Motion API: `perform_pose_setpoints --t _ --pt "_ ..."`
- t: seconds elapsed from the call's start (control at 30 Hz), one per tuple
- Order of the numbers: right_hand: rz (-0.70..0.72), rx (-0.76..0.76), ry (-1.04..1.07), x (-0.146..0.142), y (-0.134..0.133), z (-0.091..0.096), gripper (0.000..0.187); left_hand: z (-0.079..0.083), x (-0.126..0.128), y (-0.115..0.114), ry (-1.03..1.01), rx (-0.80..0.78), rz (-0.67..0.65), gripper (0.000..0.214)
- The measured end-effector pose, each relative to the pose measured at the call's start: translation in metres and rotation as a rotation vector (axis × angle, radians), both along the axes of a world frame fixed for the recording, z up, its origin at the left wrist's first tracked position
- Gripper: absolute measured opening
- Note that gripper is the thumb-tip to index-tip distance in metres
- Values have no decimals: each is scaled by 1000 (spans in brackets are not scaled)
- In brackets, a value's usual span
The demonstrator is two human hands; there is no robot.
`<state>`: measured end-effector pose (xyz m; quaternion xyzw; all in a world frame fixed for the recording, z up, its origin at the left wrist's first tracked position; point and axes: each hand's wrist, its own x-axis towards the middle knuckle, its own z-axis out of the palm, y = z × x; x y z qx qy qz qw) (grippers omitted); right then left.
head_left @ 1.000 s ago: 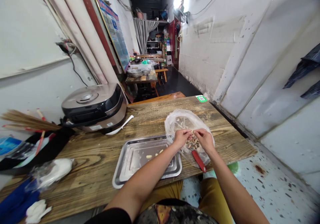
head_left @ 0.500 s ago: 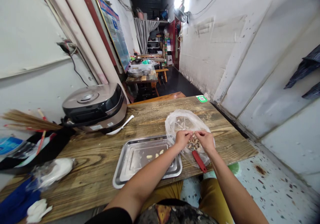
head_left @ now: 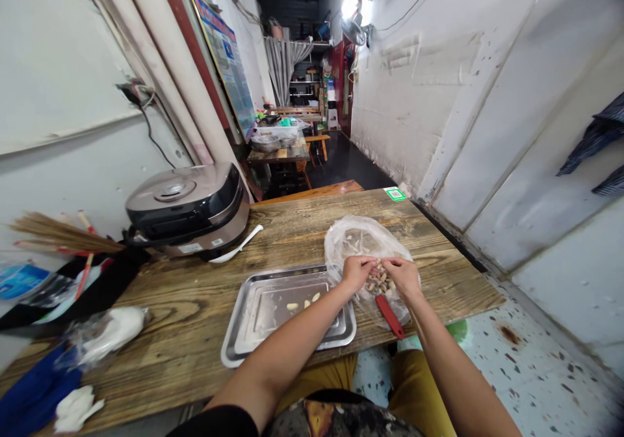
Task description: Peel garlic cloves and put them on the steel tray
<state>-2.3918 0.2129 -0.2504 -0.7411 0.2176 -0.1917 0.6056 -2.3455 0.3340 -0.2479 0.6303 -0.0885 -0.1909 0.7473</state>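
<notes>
Over an open clear plastic bag, my left hand and my right hand meet fingertip to fingertip. Both are closed in a pinch on one small garlic clove, mostly hidden by the fingers. Unpeeled garlic cloves lie heaped in the bag just below. A red-handled tool, apparently a knife, rests on the near side of the bag, its far end among the cloves. Left of the bag is a shallow metal tray with several pale peeled cloves, partly covered by my left forearm.
A rice cooker stands at the table's back left, with a white spoon beside it. Farther left are chopsticks, a plastic-wrapped white bundle and crumpled tissue. A green code sticker marks the far table edge.
The whole view has shifted slightly. Both hands stay pinched together over the bag, with only slight finger movement; the tray, cloves and red-handled knife keep their places.
</notes>
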Motion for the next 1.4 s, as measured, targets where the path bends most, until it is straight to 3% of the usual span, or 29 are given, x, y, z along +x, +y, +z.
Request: perform_pose_setpoints --t 0.3,0.5,0.87,1.07,1.4 --pt "67 152 -29 -1 0 3 32 3 1 2 95 -96 -23 9" --pt "55 29 -48 -2 4 5 32 5 0 0 98 -117 7 8" --pt "20 98 -56 1 3 2 34 10 -4 -1 126 -133 29 7" --pt "24 37 -42 -1 4 2 34 10 -5 -1 144 -143 40 8" --pt "-5 176 -47 1 5 1 31 13 -6 -1 265 -235 32 10"
